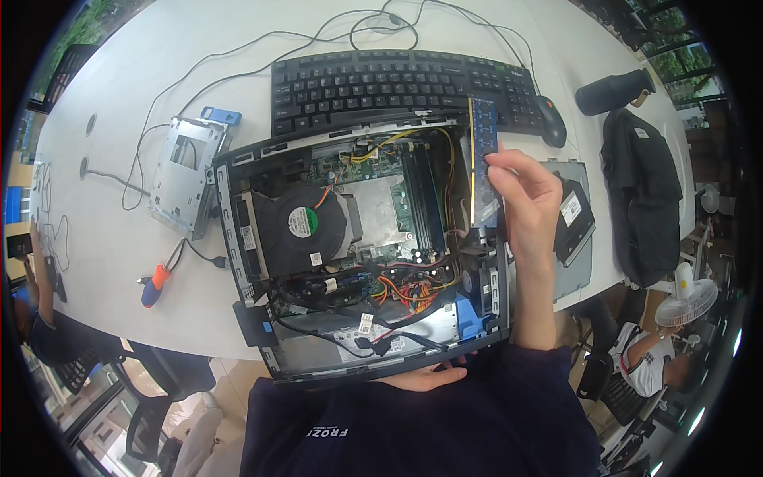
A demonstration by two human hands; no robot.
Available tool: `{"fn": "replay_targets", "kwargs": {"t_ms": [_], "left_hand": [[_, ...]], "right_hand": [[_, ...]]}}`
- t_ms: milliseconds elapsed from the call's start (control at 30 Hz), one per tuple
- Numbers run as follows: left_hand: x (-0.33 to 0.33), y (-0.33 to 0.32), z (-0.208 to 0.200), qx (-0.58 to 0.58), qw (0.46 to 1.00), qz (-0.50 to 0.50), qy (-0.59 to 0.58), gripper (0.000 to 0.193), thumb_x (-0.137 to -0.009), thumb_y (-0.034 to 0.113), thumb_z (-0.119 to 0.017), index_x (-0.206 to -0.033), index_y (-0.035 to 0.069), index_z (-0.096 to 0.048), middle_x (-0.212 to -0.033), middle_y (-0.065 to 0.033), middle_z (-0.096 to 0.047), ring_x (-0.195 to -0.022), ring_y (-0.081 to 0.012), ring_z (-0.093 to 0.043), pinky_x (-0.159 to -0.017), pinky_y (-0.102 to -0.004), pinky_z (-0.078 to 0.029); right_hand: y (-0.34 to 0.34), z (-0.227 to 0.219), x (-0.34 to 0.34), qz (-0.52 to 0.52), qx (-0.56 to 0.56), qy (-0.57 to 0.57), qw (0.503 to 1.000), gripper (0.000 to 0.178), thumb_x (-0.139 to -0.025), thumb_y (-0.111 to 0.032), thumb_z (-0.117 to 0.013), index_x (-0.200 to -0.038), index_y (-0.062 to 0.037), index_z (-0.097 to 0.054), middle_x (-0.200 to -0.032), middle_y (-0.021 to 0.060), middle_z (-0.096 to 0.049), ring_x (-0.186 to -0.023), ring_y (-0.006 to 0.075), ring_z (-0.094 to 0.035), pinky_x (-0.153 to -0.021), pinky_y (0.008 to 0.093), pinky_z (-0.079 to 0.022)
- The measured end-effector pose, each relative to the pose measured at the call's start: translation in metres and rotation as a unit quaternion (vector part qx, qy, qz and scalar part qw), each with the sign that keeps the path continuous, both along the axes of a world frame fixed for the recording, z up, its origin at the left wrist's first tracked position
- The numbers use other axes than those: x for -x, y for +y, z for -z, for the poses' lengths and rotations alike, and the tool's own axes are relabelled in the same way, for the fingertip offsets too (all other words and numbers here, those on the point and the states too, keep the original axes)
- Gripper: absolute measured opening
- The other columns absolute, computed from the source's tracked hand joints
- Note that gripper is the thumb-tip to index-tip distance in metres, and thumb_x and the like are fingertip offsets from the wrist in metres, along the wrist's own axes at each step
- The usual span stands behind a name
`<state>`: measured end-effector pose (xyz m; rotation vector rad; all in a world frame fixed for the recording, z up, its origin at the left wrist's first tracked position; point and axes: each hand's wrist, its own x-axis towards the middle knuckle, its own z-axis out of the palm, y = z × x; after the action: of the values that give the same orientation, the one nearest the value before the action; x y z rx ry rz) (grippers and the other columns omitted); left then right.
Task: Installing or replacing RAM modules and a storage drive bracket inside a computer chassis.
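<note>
My right hand (524, 195) pinches a memory module (483, 163), a long blue circuit board with gold contacts along its left edge. It is held upright in the view above the right side of an opened desktop computer case (477, 262), apart from the dark memory slots (423, 195). Inside the case are a round black fan (306, 222), a green motherboard and bundled coloured cables (409, 292). My left hand (425, 378) lies along the case's near edge with fingers stretched to the right, partly hidden by the case.
Behind the case lie a black keyboard (373, 87) and mouse (550, 121). A metal drive bracket (183, 175) and an orange-blue screwdriver (156, 285) are on the left. At right are a black optical drive (574, 222), a metal panel (574, 274), a black bag (644, 195) and a dark bottle (612, 92).
</note>
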<state>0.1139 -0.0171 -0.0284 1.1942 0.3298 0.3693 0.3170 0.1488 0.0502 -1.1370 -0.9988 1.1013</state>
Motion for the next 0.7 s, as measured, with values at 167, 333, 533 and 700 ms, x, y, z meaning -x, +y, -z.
{"fn": "replay_targets", "kwargs": {"t_ms": [167, 333, 533, 700], "left_hand": [[0.005, 0.004, -0.002, -0.016, 0.996, 0.061, 0.063, 0.040, -0.099, 0.019, -0.073, -0.134, 0.004, -0.061, -0.113, -0.0071, -0.068, -0.101, -0.0152, -0.068, -0.077, -0.0272, -0.060], [-0.001, -0.010, 0.010, 0.012, 0.990, 0.087, 0.110, 0.039, -0.097, 0.022, -0.077, -0.129, 0.004, -0.065, -0.103, -0.0044, -0.070, -0.091, -0.0119, -0.069, -0.071, -0.0265, -0.059], [0.002, 0.000, -0.002, 0.019, 0.993, 0.062, 0.095, 0.038, -0.098, 0.021, -0.076, -0.130, 0.004, -0.064, -0.105, -0.0046, -0.069, -0.092, -0.0121, -0.069, -0.070, -0.0260, -0.059], [0.000, 0.005, -0.003, 0.018, 0.996, 0.066, 0.065, 0.041, -0.100, 0.019, -0.073, -0.135, 0.004, -0.060, -0.115, -0.0057, -0.067, -0.096, -0.0128, -0.067, -0.073, -0.0255, -0.060]], "right_hand": [[0.003, -0.004, 0.009, -0.012, -0.042, -0.089, 0.995, 0.019, -0.090, 0.007, -0.075, -0.109, 0.0051, -0.075, -0.108, 0.0105, -0.075, -0.086, 0.0116, -0.071, -0.097, 0.0295, -0.052], [0.003, -0.005, 0.012, 0.014, -0.034, -0.074, 0.997, 0.026, -0.090, 0.009, -0.075, -0.116, 0.0072, -0.071, -0.105, 0.0104, -0.072, -0.090, 0.0125, -0.074, -0.082, 0.0241, -0.054], [0.008, -0.010, 0.019, 0.031, 0.000, -0.034, 0.999, 0.038, -0.090, 0.009, -0.076, -0.126, 0.0074, -0.065, -0.109, 0.0126, -0.069, -0.093, 0.0146, -0.074, -0.080, 0.0222, -0.056], [0.010, -0.016, 0.019, 0.020, -0.024, 0.037, 0.999, 0.048, -0.087, 0.008, -0.078, -0.132, 0.0052, -0.062, -0.099, 0.0079, -0.073, -0.093, 0.0130, -0.073, -0.084, 0.0234, -0.056]]}}
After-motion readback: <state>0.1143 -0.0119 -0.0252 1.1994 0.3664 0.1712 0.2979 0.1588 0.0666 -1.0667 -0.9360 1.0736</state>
